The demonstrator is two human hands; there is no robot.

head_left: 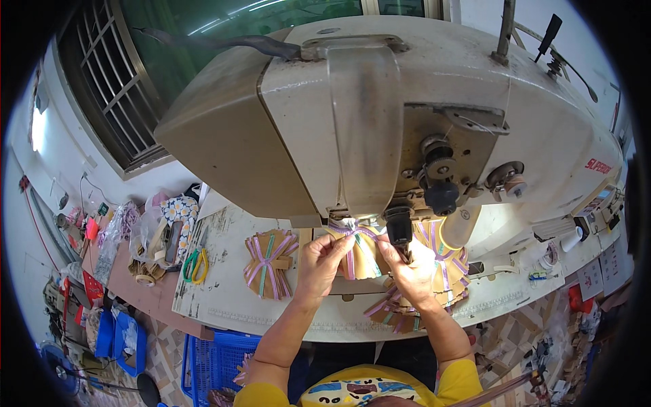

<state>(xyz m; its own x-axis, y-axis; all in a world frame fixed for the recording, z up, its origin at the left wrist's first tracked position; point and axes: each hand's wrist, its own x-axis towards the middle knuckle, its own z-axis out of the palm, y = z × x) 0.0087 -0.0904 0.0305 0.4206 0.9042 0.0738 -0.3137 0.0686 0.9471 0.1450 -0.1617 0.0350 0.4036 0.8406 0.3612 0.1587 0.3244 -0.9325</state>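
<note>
Under the head of a large sewing machine (305, 129) lies a tan, fan-shaped piece with purple and green strips (366, 263). My left hand (319, 266) pinches its left side, thumb and fingers pressed together near the lit needle area. On the other side my right hand (412, 271) grips the piece's right edge, its fingers partly hidden behind a black machine part (399, 227). The needle itself is not clear to see. A pile of similar strip-covered pieces (268, 268) rests to the left of my hands. More of them (453, 271) overlap beside my right wrist.
Scissors with green and yellow handles (198, 266) lie on the left of the worn white table (220, 288). Beyond them is a flower-patterned item (180, 216) among bags. A blue basket (220, 356) stands below the front edge; a blue bin (129, 342) is farther left.
</note>
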